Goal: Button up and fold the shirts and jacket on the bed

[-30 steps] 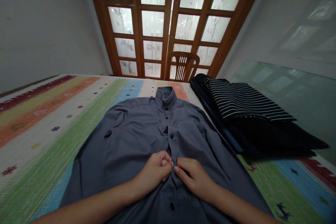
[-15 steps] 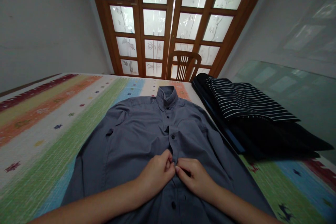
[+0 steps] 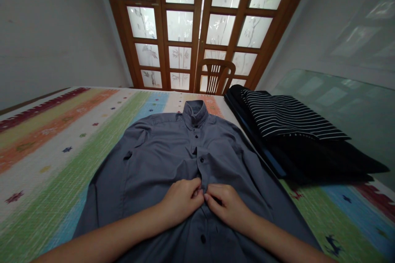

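Observation:
A grey-blue button-up shirt [image 3: 160, 144] lies front side up, its collar [image 3: 195, 113] pointing away from me. At the middle of its front opening, my left hand [image 3: 182, 199] pinches the fabric edge between thumb and fingers. Just beside it, my right hand [image 3: 230, 203] pinches the other side of the placket, with the fingertips of both hands nearly touching. Any button between my fingers is hidden. Dark buttons show above my hands, and one black button [image 3: 203, 238] shows below them.
Folded dark clothes [image 3: 311, 160] are stacked on the right, topped by a black and white striped garment [image 3: 290, 117]. A striped, colourful tablecloth [image 3: 77, 144] covers the table. Behind the far edge stand a wooden chair [image 3: 216, 74] and glass-paned doors [image 3: 180, 26].
My hands stay pinched at the same spot on the shirt front, with only slight finger movement. The whole view has shifted a little.

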Motion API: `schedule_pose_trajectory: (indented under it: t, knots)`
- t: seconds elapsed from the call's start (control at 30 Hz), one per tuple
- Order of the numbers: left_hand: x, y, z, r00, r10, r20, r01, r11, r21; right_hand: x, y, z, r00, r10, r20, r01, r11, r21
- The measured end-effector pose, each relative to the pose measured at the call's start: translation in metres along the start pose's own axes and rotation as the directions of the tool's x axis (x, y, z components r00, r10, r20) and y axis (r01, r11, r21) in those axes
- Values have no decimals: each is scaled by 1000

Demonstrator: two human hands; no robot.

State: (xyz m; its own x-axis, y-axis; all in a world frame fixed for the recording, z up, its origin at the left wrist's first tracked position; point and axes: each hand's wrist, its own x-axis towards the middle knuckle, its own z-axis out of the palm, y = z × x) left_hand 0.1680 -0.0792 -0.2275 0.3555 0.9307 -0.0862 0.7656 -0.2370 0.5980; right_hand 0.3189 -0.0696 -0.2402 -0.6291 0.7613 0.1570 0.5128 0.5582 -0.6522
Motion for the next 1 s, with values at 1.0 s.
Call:
schedule_pose_trajectory:
  t: [1.0]
  knots:
    - [-1,2,-2,996,66,57,-51,972,-231,-4,-5,-2,1000,-17,-1,17,994,109]
